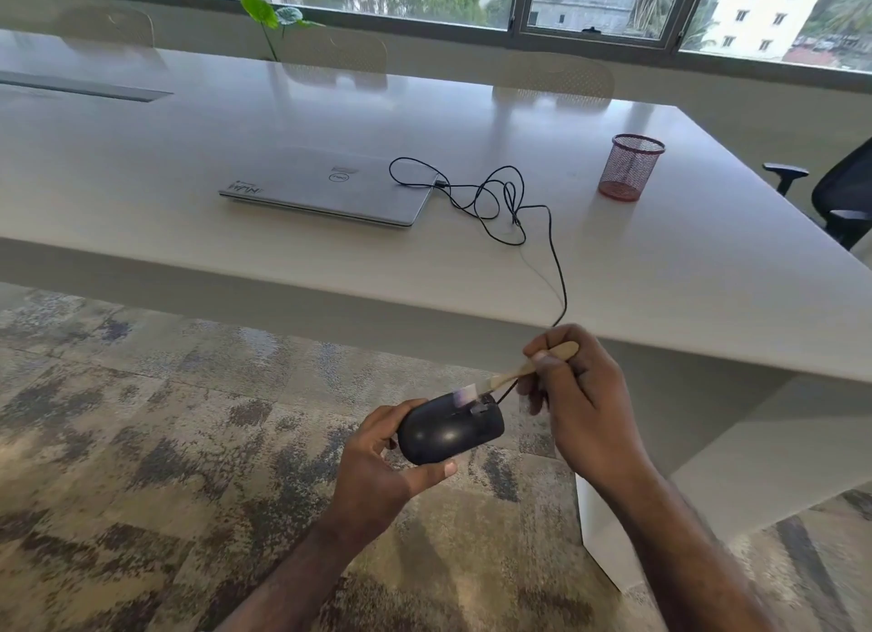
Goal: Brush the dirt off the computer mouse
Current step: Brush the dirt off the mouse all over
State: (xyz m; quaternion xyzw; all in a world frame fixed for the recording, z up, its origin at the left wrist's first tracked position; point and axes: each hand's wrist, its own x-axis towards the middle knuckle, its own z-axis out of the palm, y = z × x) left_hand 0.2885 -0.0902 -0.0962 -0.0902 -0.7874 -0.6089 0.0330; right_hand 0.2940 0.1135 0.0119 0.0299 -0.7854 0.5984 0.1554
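Cradling the black computer mouse (450, 427) from the underside, the left hand (377, 466) wraps fingers round its far flank and lays the thumb along its near edge, holding it in the air over the carpet (141, 419), off the near edge of the table (660, 277). By the look of it the mouse is a light, rigid plastic shell with a smooth, likely slippery back, so the flanks are the sensible place to hold, leaving the top and the wheel free. At about 1 o'clock from it, the right hand (573, 386) pinches the wooden handle of a small brush (514, 372), whose pale bristles touch the button end near the wheel. The cable (557, 263) runs up at 12 o'clock over the table edge to loose loops beside the closed laptop (330, 187); it looks slack, though a hard tug might drag on the laptop. Open room lies to the left and below; the table edge crowds the right hand.
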